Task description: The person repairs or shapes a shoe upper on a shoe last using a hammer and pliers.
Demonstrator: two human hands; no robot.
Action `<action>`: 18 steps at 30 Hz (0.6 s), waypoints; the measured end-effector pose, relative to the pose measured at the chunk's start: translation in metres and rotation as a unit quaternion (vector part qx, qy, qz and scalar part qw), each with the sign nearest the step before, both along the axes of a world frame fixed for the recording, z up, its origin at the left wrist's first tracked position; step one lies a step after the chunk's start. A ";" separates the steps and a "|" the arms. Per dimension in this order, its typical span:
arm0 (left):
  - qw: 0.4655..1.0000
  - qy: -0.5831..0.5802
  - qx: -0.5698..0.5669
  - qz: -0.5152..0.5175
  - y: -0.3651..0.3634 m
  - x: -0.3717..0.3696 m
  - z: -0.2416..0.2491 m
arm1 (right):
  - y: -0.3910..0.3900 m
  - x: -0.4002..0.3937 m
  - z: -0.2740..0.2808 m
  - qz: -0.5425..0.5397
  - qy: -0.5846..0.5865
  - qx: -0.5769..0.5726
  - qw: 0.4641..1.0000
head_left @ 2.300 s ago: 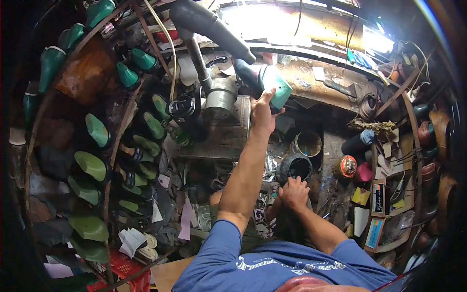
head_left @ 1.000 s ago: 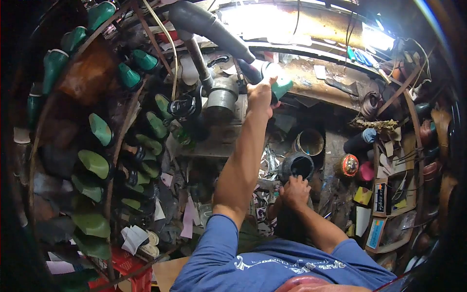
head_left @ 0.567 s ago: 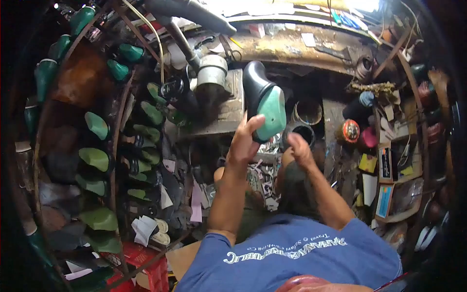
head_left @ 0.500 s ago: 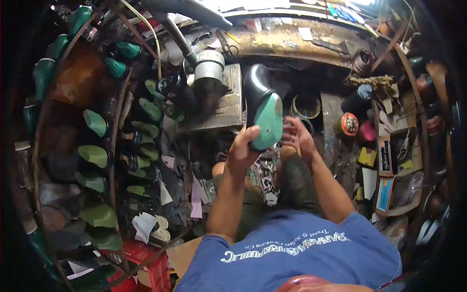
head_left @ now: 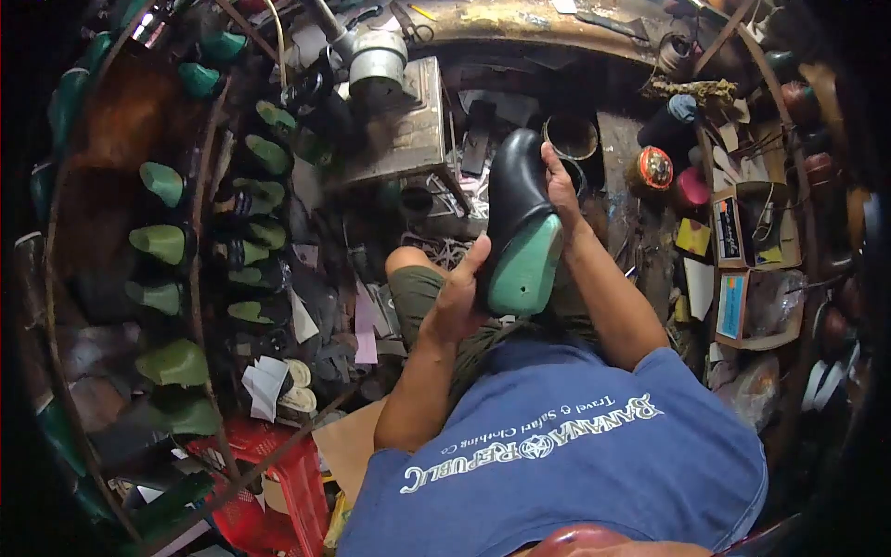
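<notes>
A green shoe last (head_left: pixel 522 271) with a glossy black leather upper (head_left: pixel 516 176) over its front part is held up before my lap, toe pointing away from me. My left hand (head_left: pixel 458 295) grips the heel end from the left, thumb raised along the side and the other fingers hidden beneath. At the toe end, my right hand (head_left: pixel 561 189) presses the black leather from the right, its fingers partly hidden behind the shoe.
Rows of green shoe lasts (head_left: pixel 158 243) line racks on the left. Ahead stand a worn box-like stand (head_left: pixel 408 139) with a grey metal machine part (head_left: pixel 378 63) and a round tin (head_left: pixel 571 136). Small boxes (head_left: pixel 730 306) fill the right shelf; a red crate (head_left: pixel 297 473) sits lower left.
The shoe last has come nearer my body and tilted. My right hand, apart from it before, has moved up onto the black toe. The camera view has tipped downward.
</notes>
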State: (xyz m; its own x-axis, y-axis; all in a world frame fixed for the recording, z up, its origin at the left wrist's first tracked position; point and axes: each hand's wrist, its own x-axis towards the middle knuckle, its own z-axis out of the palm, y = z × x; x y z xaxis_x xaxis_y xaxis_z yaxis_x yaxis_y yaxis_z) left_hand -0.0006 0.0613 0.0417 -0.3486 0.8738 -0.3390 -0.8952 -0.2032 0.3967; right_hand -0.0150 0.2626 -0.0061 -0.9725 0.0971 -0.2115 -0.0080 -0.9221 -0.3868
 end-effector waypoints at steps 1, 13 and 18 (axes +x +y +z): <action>1.000 -0.012 -0.011 0.003 0.002 0.002 0.007 | -0.001 0.000 -0.003 -0.003 -0.005 -0.035 0.999; 0.995 0.045 -0.089 -0.016 0.018 0.021 0.011 | -0.001 0.019 -0.039 0.079 -0.018 -0.078 0.994; 0.995 0.052 -0.087 0.012 0.021 0.024 0.014 | -0.001 0.022 -0.041 0.061 -0.027 -0.080 0.995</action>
